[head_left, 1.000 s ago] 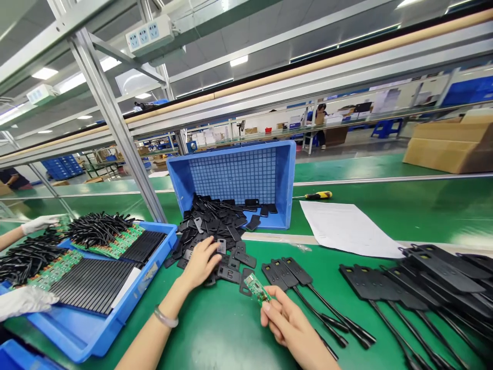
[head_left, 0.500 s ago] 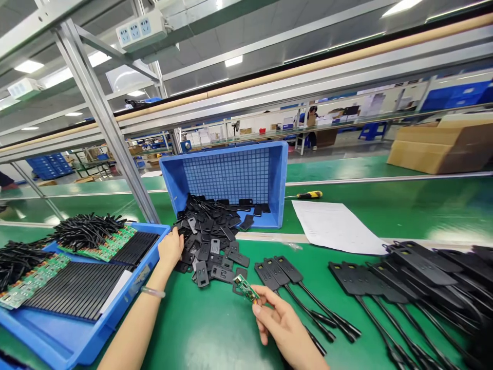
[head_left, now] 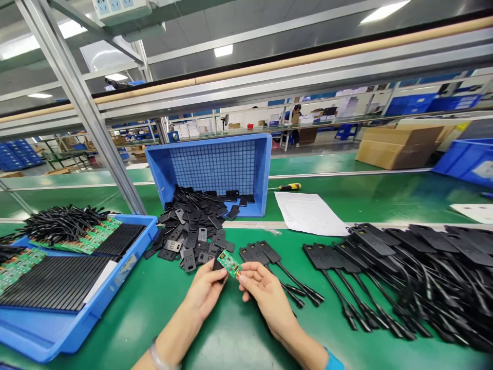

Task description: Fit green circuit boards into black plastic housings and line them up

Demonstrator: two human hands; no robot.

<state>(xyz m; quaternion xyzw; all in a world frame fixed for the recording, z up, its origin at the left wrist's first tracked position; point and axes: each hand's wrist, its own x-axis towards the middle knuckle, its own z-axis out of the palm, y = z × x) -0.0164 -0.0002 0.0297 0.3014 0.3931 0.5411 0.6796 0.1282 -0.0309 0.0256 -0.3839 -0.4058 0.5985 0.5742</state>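
Note:
My left hand (head_left: 207, 288) is closed on a small black plastic cover (head_left: 217, 264), mostly hidden by the fingers. Between thumb and fingers, my right hand (head_left: 265, 293) pinches a green circuit board (head_left: 230, 263) at its wired end. The two pieces are close together over the green bench; whether they touch, I cannot tell. Just beyond lies a heap of loose black covers (head_left: 192, 239), spilling from a blue crate (head_left: 265, 174) tipped on its side. Several black cased units with cables (head_left: 269, 251) rest right of my hands.
At left, a blue tray (head_left: 127, 277) holds circuit boards with black leads (head_left: 96, 235) and rows of black strips. A larger pile of cabled black units (head_left: 381, 252) covers the right side. A paper sheet (head_left: 308, 213), a screwdriver (head_left: 289, 187) and a cardboard box (head_left: 396, 146) are farther back.
My left hand has come from the heap's left edge to the middle, now with a black cover. My right hand has shifted slightly left with the circuit board. The view has turned right.

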